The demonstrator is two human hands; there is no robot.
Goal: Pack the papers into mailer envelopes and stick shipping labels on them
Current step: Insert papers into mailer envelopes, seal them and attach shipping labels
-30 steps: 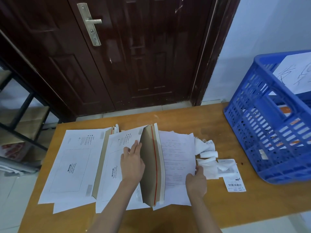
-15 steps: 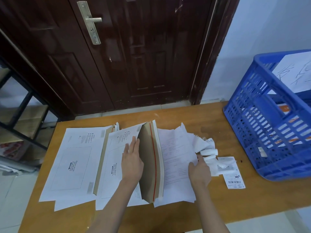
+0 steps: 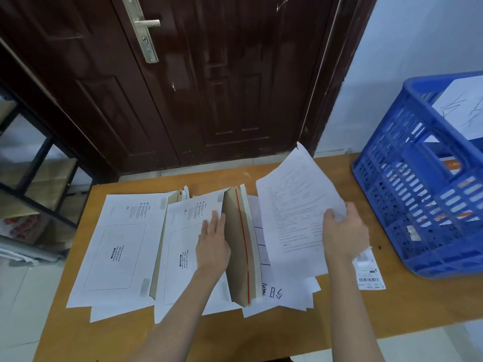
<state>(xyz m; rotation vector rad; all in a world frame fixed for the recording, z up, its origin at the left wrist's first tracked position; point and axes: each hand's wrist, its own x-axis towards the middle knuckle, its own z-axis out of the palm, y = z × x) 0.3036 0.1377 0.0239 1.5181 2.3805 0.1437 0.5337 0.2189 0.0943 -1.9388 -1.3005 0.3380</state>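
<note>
Two white mailer envelopes lie side by side on the wooden table [image 3: 261,335]. The left envelope [image 3: 117,246] lies flat. My left hand [image 3: 213,244] presses flat on the middle envelope [image 3: 188,226], beside its raised brown flap [image 3: 240,244] with a red strip. My right hand [image 3: 342,231] grips a printed sheet of paper [image 3: 292,210] by its right edge and holds it lifted and tilted above a stack of papers [image 3: 287,293]. A shipping label [image 3: 369,273] lies on the table under my right wrist.
A blue plastic crate [image 3: 428,205] with papers inside stands at the right end of the table. A dark wooden door [image 3: 209,87] is behind the table. A black metal shelf [image 3: 34,173] stands to the left.
My right hand has taken hold of the top sheet and lifted it off the stack, up and to the right. My left hand has stayed on the envelope.
</note>
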